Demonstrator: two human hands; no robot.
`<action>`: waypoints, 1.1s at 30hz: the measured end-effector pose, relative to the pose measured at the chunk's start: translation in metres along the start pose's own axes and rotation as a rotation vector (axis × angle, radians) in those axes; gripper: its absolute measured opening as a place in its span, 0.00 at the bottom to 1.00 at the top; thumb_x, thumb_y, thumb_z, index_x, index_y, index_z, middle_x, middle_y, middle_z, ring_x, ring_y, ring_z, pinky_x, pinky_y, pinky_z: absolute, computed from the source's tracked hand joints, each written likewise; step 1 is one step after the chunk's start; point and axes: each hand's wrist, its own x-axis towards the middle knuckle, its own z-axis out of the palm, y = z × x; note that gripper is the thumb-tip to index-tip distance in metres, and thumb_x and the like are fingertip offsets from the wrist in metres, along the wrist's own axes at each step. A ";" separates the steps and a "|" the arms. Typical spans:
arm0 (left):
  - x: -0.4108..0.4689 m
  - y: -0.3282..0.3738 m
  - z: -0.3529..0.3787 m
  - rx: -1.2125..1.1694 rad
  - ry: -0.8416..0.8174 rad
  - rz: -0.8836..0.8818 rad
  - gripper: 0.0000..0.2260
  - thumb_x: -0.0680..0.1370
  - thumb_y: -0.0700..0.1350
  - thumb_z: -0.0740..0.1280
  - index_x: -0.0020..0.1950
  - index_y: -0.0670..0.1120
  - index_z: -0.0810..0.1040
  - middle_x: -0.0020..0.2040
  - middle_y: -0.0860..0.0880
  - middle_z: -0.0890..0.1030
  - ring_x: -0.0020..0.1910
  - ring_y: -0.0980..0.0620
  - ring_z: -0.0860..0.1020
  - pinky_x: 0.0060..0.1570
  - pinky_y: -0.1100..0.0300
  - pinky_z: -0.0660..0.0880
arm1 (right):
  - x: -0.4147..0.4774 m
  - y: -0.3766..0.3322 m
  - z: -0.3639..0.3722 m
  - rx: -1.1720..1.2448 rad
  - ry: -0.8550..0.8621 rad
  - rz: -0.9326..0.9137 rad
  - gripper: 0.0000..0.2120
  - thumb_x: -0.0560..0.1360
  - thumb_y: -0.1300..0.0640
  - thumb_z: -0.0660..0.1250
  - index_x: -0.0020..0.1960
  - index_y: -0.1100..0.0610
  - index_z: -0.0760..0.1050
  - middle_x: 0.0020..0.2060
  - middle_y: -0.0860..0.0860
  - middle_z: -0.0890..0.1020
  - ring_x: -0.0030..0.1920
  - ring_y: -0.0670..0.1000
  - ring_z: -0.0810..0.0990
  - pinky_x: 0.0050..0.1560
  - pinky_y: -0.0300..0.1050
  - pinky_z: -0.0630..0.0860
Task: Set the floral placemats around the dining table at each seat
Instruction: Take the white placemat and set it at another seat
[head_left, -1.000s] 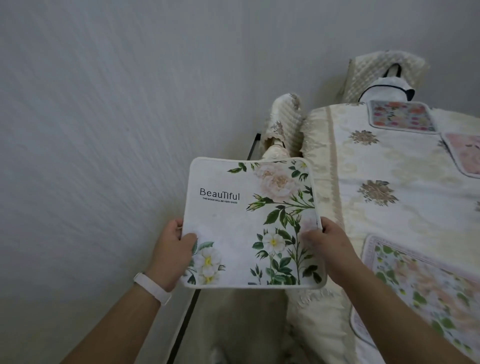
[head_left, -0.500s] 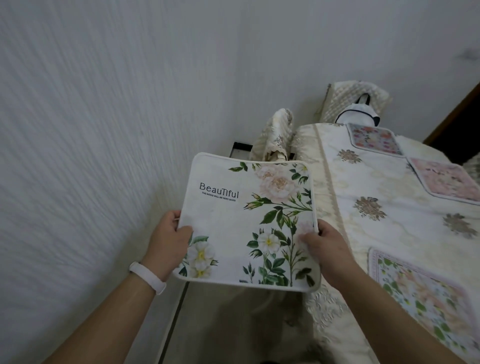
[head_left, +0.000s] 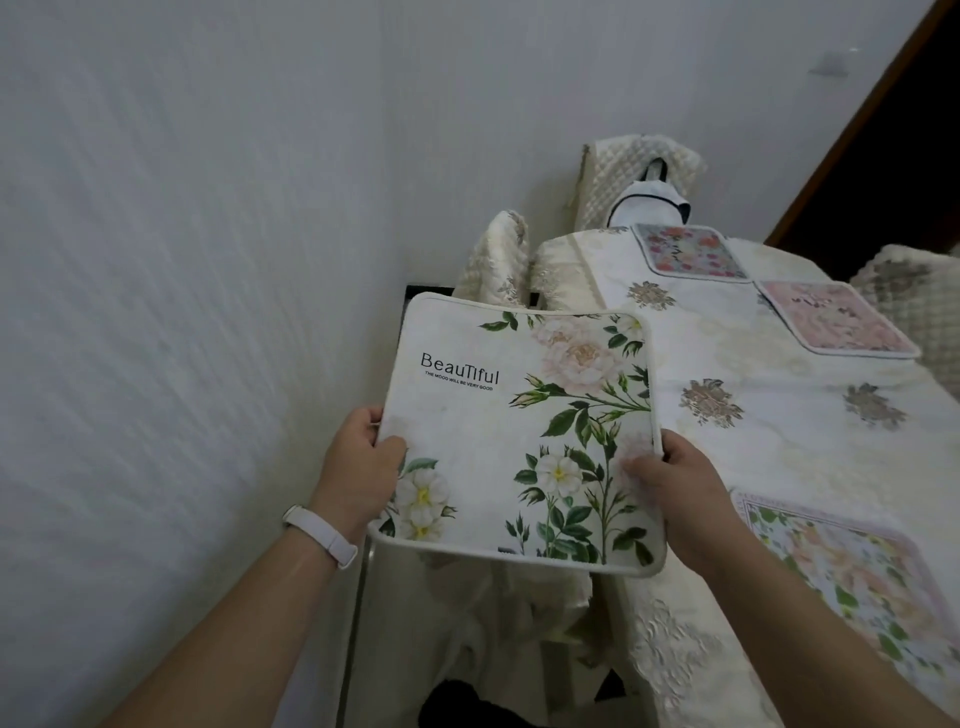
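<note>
I hold a white floral placemat (head_left: 498, 415) printed "Beautiful" flat in the air, off the left edge of the dining table (head_left: 753, 441). My left hand (head_left: 358, 467) grips its near left edge and my right hand (head_left: 675, 493) grips its near right edge. Three placemats lie on the cream tablecloth: a green-and-peach one (head_left: 852, 577) near me on the right, a pink one (head_left: 836, 317) on the far right side, and a red-flowered one (head_left: 685, 252) at the far end.
A white wall (head_left: 182, 260) runs close along my left. Quilted cream chairs stand at the table's far end (head_left: 639, 171), its left side (head_left: 493, 260) and its right side (head_left: 914, 291). A white bag (head_left: 649, 205) rests on the far chair. A dark doorway (head_left: 893, 156) is at the upper right.
My view has lifted and turned right, showing more of the table and the doorway. The held placemat has drifted slightly toward the table, both hands keeping the same grip.
</note>
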 end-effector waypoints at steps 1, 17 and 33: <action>0.014 0.001 0.006 -0.005 -0.016 -0.001 0.08 0.76 0.37 0.64 0.48 0.51 0.74 0.45 0.45 0.83 0.43 0.43 0.82 0.40 0.49 0.80 | 0.011 -0.001 0.000 0.013 0.017 0.004 0.12 0.76 0.69 0.64 0.55 0.57 0.78 0.47 0.60 0.85 0.44 0.63 0.85 0.45 0.65 0.82; 0.207 0.070 0.121 0.166 -0.270 0.024 0.08 0.73 0.41 0.66 0.51 0.50 0.75 0.45 0.46 0.84 0.43 0.42 0.83 0.44 0.41 0.81 | 0.157 -0.020 -0.023 0.127 0.295 0.102 0.09 0.77 0.65 0.65 0.52 0.54 0.80 0.44 0.56 0.86 0.43 0.60 0.86 0.46 0.63 0.83; 0.351 0.124 0.292 0.333 -0.640 0.143 0.07 0.76 0.36 0.64 0.51 0.46 0.75 0.45 0.45 0.83 0.44 0.42 0.82 0.44 0.46 0.78 | 0.265 -0.034 -0.071 0.115 0.554 0.182 0.13 0.70 0.62 0.62 0.50 0.50 0.79 0.45 0.57 0.85 0.47 0.65 0.83 0.48 0.67 0.80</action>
